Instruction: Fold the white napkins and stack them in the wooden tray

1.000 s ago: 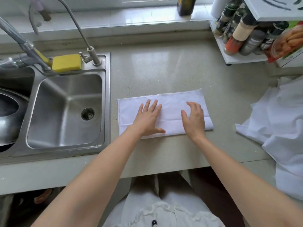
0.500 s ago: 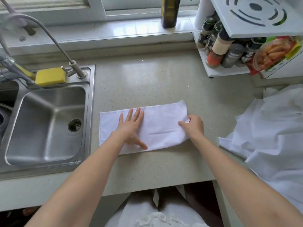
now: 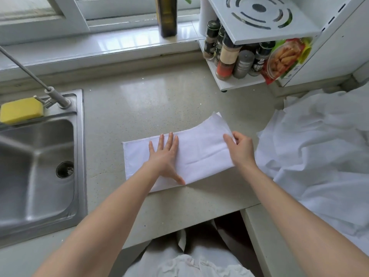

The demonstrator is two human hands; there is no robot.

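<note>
One white napkin (image 3: 199,154), already folded into a long strip, lies on the pale speckled countertop (image 3: 143,108) near its front edge, just below the centre of the view. Its left half lies flat; its right end is lifted off the surface and curls upward toward one o'clock. The left hand (image 3: 165,156) presses palm-down on the strip's middle, fingers straight and slightly spread, thumb stretched out toward five o'clock along the near edge. The right hand (image 3: 242,150) grips the raised right end, thumb on top of the cloth and the other fingers curled behind it, pinching the fabric between them.

At three o'clock from the napkin, just beside its lifted end, sits a loose heap of white cloths (image 3: 319,156), rumpled and spilling toward the lower right corner. At nine o'clock, set apart by a band of bare counter, is a stainless steel sink (image 3: 78,156) with a round drain; a yellow sponge (image 3: 21,109) rests on its back ledge beside the base of a slim faucet (image 3: 50,90). At one o'clock stands a white shelf rack (image 3: 259,23) holding several spice jars (image 3: 227,58) and a colourful food packet (image 3: 285,58). At twelve o'clock a dark bottle (image 3: 166,17) stands on the window sill (image 3: 99,45).
</note>
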